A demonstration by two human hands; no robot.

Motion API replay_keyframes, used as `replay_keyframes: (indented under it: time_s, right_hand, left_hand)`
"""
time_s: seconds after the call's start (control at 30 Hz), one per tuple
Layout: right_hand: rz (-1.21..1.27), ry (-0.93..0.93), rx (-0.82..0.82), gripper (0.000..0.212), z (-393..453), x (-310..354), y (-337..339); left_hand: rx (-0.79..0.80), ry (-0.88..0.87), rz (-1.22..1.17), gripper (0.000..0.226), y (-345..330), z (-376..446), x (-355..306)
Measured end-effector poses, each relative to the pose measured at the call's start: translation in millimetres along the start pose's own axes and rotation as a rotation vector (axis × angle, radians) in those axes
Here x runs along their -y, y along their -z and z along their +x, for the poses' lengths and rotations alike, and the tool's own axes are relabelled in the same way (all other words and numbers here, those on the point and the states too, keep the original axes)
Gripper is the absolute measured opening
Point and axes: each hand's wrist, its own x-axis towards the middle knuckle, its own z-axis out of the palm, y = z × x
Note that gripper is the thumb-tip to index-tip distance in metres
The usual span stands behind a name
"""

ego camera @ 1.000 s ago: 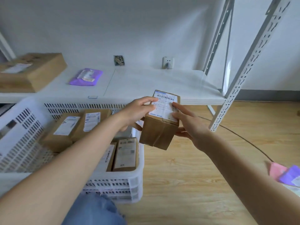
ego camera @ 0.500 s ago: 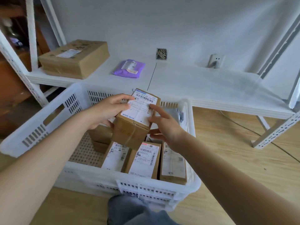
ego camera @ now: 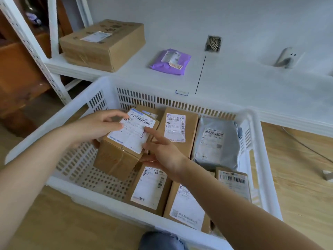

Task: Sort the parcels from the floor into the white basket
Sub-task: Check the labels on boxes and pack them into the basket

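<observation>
A brown cardboard parcel [ego camera: 117, 156] with a white shipping label hangs tilted inside the white basket [ego camera: 59, 114], over its bare left half. My left hand [ego camera: 95, 127] grips the parcel's upper left edge. My right hand [ego camera: 162, 154] holds its right side, with fingers curled under it and the index finger lying on the label. Several labelled brown parcels [ego camera: 153, 188] and a grey mailer bag [ego camera: 218, 141] fill the basket's right half.
Behind the basket runs a low white shelf [ego camera: 234, 87] carrying a large cardboard box [ego camera: 102, 44] and a purple mailer [ego camera: 171, 61]. White rack uprights [ego camera: 32, 49] stand at the left. Wooden floor [ego camera: 297, 177] lies to the right, crossed by a cable.
Both hands carried the parcel leftward from over the floor into the basket and lowered it toward the bare left half. The view swung left and down.
</observation>
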Motion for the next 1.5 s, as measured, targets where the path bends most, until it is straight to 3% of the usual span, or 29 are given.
replay_keyframes:
  time_s: [0.27,0.43,0.57,0.7,0.77,0.83,0.97,1.23,1.37,1.5]
  right_hand:
    - [-0.097,-0.135,0.059,0.047,34.1,-26.0,-5.4]
    - [-0.318,-0.248,-0.011,0.041,52.9,-42.7,-7.4]
    - [-0.743,-0.172,0.009,0.039,72.4,-55.1,-13.2]
    - [-1.076,-0.11,0.052,0.047,86.9,-57.8,-17.9]
    - [-1.342,-0.032,-0.008,0.051,92.1,-60.6,-21.2]
    - [-1.457,-0.005,-0.046,0.051,93.4,-61.9,-25.6]
    - [-1.367,-0.036,0.065,0.05,95.4,-67.6,-25.6]
    - [-1.268,-0.06,0.08,0.045,112.9,-56.2,-41.6]
    - [-1.004,-0.1,0.05,0.047,116.8,-54.8,-44.8]
    - [-1.126,-0.107,0.103,0.045,118.5,-60.3,-52.3]
  left_hand:
    - [0.192,0.174,0.062,0.026,-4.6,27.2,45.9]
    - [0.411,0.333,-0.001,0.051,-22.2,48.3,62.7]
    - [0.502,0.408,-0.05,0.06,-41.3,60.1,78.9]
    - [0.473,0.419,-0.07,0.057,-50.4,67.7,89.3]
    - [0.444,0.405,-0.085,0.064,-49.2,69.9,93.1]
    - [0.42,0.399,-0.105,0.066,-47.2,70.1,98.1]
    - [0.42,0.409,-0.148,0.058,-39.2,69.9,108.7]
    - [0.377,0.469,-0.096,0.033,-28.3,77.2,115.1]
    - [0.33,0.465,-0.096,0.026,-18.4,80.1,123.7]
    - [0.272,0.483,-0.023,0.023,-24.4,83.2,133.8]
